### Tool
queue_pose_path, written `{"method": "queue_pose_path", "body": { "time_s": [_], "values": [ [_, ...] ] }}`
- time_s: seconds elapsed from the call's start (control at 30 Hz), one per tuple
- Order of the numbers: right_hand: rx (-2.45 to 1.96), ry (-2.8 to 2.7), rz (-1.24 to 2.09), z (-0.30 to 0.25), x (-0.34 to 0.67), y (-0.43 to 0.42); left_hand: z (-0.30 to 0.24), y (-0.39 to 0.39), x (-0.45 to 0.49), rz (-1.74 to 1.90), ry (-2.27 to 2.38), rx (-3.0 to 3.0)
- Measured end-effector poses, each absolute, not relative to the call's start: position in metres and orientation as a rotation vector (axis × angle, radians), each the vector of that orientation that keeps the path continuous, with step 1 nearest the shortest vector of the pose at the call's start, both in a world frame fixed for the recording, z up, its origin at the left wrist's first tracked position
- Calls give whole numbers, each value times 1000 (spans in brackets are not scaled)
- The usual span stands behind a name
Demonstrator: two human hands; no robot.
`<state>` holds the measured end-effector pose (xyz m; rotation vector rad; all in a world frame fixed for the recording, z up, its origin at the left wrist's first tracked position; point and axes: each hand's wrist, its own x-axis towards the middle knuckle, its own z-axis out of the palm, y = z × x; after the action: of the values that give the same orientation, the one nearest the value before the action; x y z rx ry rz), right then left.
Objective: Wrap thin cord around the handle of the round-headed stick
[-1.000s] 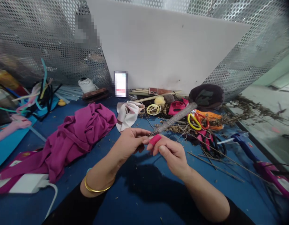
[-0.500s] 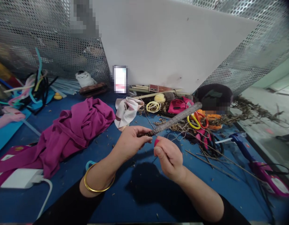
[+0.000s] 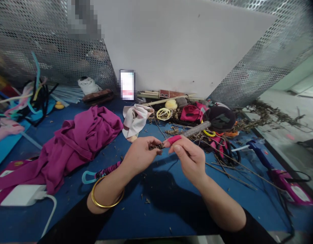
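Observation:
My left hand [image 3: 141, 152] is closed around a long cord-wrapped rod, its finger and thumb at a dark section with light stripes. Past my hands the rod's grey wrapped part [image 3: 197, 129] slants up toward a dark rounded mass [image 3: 219, 118]. A purple-and-black banded length [image 3: 112, 168] with a light-blue loop [image 3: 88, 177] shows behind my left wrist. My right hand [image 3: 190, 157] is closed in a pinch beside the left. A pink covering [image 3: 173, 139] on its index finger lies over the rod. What the pinch holds is hidden.
Purple cloth [image 3: 87, 135] and a white power adapter [image 3: 23, 195] lie left. A pale cloth [image 3: 136, 118], yellow cord coil [image 3: 163, 114] and lit phone [image 3: 127, 84] are behind. A blue glue gun [image 3: 260, 156], thin sticks [image 3: 232, 176] and dried twigs [image 3: 268, 115] lie right.
The rod and dark rounded mass have swung lower and slightly left. My right index finger has come up onto the rod. More of the banded length and blue loop shows by my left wrist.

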<state>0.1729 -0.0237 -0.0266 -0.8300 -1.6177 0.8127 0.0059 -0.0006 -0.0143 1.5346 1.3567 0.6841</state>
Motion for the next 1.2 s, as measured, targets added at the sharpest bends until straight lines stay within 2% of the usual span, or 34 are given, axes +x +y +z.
{"method": "queue_pose_path", "body": {
  "time_s": [0.17, 0.5, 0.7, 0.9, 1.2],
  "values": [
    [-906, -1658, 763, -21, 178, -17, -20, -4, 8, 621, 1382, 1597],
    [-865, -1724, 911, -21, 179, -11, -26, -8, 11, 512, 1374, 1756],
    [-968, -1716, 893, -21, 180, -8, -24, -10, 12, 485, 1396, 1834],
    [-1100, -1853, 735, -21, 183, -4, -16, -15, 16, 327, 1437, 2100],
    [-1287, -1920, 755, -30, 187, 0, -16, -19, 17, 194, 1401, 2497]
  ]
}}
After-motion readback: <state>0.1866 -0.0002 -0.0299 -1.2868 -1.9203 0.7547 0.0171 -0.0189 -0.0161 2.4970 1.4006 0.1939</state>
